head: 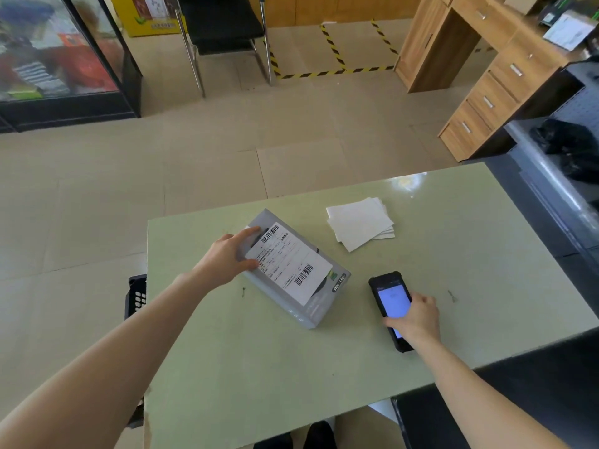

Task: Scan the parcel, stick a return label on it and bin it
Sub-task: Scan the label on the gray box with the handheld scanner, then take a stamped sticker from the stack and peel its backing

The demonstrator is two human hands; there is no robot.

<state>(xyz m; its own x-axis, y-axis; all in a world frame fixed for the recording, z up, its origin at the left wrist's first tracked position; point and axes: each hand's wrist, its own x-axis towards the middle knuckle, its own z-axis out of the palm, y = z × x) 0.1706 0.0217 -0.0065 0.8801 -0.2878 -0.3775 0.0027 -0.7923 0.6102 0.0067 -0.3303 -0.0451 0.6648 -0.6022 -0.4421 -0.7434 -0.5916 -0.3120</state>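
Beige floor tiles and a wooden drawer cabinet [486, 102] fill the background, and near me stands the pale green desk [259, 367] where I work. On it the grey parcel [296, 270] lies flat and turned at an angle, its white shipping label with two barcodes facing up. My left hand [227, 257] rests on the far left end of the parcel, the fingers [251, 233] spread over the edge and pressing it down, not closed around it. My right hand [418, 315] lies over the handheld scanner [390, 306], which sits on the desk just right of the parcel with its screen lit; the fingers are wrapped on its lower part, so I judge they grip it. A small stack of white return labels [359, 225] waits beyond the parcel, well apart from both hands. A dark crate [136, 296] shows at the left edge of the desk, perhaps the bin. My worry: the left fingers touch the upper barcode and could cover it, so the scan may fail.
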